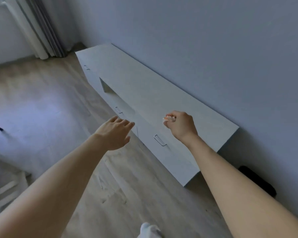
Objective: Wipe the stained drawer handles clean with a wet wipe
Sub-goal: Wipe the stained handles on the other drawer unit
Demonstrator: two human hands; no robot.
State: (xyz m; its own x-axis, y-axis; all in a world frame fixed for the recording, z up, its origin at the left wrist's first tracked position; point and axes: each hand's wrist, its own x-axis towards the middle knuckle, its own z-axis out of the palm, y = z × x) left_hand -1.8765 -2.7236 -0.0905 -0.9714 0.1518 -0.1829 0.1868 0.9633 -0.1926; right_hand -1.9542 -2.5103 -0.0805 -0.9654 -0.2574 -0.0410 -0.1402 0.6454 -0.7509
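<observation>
White-socked foot [149, 230] at bottom edge; left hand [114, 133] loose and empty off the low white cabinet's [144, 93] front edge, right hand [181, 125] over its top, pinching a small crumpled white wipe [169, 119], orange-tinged, possibly packaging. Drop to the near thin metal loop handle [160, 140], wrap the wipe around the bar, run end to end. No legible writing.

White low cabinet [144, 93] with pale metal handles [160, 140]; light wood-grain floor [50, 93]; grey curtain [46, 28]; pale grey-blue wall [213, 40]; black object [258, 179] beside the cabinet's end.
</observation>
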